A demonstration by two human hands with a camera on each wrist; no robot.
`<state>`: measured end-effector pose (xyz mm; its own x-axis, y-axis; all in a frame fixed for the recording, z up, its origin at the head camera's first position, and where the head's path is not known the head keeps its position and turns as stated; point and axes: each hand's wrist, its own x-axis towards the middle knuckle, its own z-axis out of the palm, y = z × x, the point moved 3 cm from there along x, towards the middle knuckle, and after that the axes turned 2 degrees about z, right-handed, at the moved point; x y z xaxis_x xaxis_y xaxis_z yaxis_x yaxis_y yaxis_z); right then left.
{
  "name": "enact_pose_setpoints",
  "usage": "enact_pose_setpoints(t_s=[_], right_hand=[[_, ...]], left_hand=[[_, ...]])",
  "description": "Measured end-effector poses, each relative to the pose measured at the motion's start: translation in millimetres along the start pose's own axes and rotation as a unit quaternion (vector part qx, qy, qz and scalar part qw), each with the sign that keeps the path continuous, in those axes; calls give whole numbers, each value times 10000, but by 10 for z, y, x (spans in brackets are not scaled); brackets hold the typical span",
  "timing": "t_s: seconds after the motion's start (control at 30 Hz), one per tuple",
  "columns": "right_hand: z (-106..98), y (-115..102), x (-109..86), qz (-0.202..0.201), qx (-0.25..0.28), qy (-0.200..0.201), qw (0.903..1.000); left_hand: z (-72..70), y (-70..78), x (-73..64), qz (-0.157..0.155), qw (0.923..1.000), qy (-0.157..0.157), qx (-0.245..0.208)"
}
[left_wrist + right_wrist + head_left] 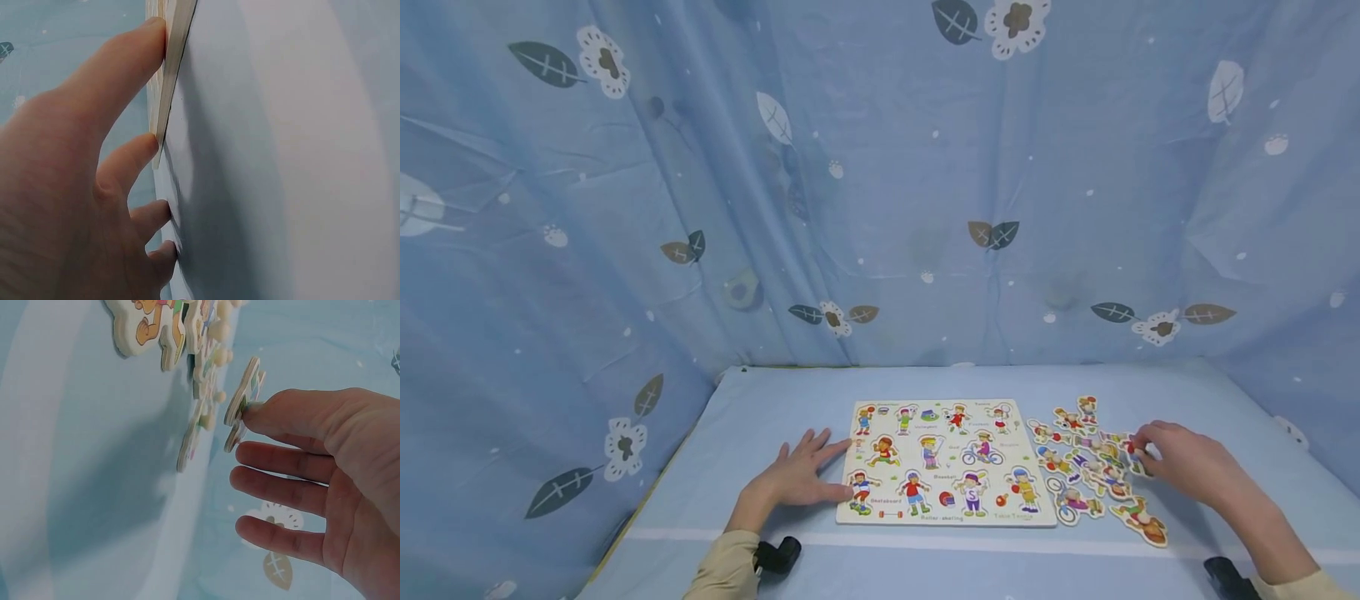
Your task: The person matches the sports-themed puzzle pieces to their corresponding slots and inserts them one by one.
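My left hand (801, 477) lies at the left edge of a wooden peg puzzle board (910, 454), thumb and fingers spread. In the left wrist view, the thumb tip (157, 31) presses on the board's side and the index fingertip is right at its edge. My right hand (1187, 462) pinches a puzzle piece (242, 394) between thumb and index finger, its other fingers extended. That piece is raised over the right side of a heap of puzzle pieces (1078, 502). Printed children playing sports cover the board.
Several loose pieces overlap just right of the board, and some show round wooden knobs (220, 330). One piece with a running figure (1141, 521) lies nearest the front. A pale blue cloth (790, 392) covers the table; patterned curtains (887, 208) hang behind and at both sides.
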<state>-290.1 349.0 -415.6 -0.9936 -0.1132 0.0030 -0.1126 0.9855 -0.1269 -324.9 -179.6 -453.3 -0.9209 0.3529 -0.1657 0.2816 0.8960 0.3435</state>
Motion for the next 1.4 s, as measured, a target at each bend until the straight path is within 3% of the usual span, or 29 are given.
enact_pose_setpoints(t_s=[0.8,1.4], right_hand=[[-30,-76,39,-116,101,103,9998],[-81,-427,95,-379,142,270,9988]], left_hand=[[16,4,4,-29,10000,-20,-82],[34,-33,14,52,9999,12,-122]])
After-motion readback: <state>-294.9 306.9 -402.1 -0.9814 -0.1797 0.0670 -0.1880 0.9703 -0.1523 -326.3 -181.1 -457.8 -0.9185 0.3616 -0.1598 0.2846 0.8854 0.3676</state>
